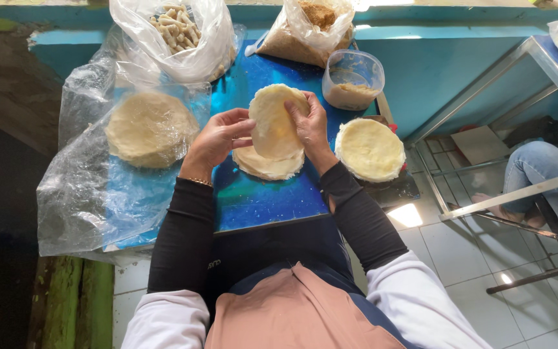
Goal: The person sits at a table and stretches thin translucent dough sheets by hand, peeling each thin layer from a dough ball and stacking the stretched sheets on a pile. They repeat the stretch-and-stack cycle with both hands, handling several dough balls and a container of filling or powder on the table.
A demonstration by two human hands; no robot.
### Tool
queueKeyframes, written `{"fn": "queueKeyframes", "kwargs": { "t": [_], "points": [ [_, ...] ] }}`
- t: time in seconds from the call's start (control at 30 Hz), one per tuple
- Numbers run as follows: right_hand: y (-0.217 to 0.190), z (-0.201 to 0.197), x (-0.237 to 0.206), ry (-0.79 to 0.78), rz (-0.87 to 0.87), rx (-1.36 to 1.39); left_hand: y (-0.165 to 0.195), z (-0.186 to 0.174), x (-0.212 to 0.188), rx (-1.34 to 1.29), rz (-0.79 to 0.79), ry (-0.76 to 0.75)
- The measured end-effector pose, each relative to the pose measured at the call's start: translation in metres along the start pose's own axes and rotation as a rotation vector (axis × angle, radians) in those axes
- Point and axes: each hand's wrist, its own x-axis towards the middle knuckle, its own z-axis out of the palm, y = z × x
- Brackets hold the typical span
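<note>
Both hands hold up one thin round pale wrapper [274,119] over the blue board [259,200]. My left hand [217,139] grips its left edge, and my right hand [309,126] grips its right edge. Just beneath it lies a small stack of the same wrappers [266,165]. A second stack [369,150] sits to the right of my right hand. A third stack [151,129] rests inside a clear plastic bag at the left.
At the back stand a bag of pale sticks [177,29], a bag of brown crumbs [308,29] and a clear tub of paste [352,79]. A metal-framed table [518,71] and another person's jeans-clad leg [544,171] are at the right, over white floor tiles.
</note>
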Motion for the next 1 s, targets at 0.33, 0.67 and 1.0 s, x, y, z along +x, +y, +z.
{"fn": "queueKeyframes", "kwargs": {
  "t": [0.33, 0.67, 1.0],
  "points": [
    [-0.016, 0.004, -0.014, -0.325, 0.012, -0.135, -0.005, 0.011, 0.007, 0.103, -0.019, 0.123],
    [-0.007, -0.006, -0.012, -0.510, 0.229, 0.132, -0.011, 0.012, 0.009, 0.144, 0.043, 0.114],
    [-0.013, -0.008, -0.014, -0.501, 0.252, 0.116, -0.009, 0.019, 0.006, 0.143, 0.053, 0.117]
  ]
}}
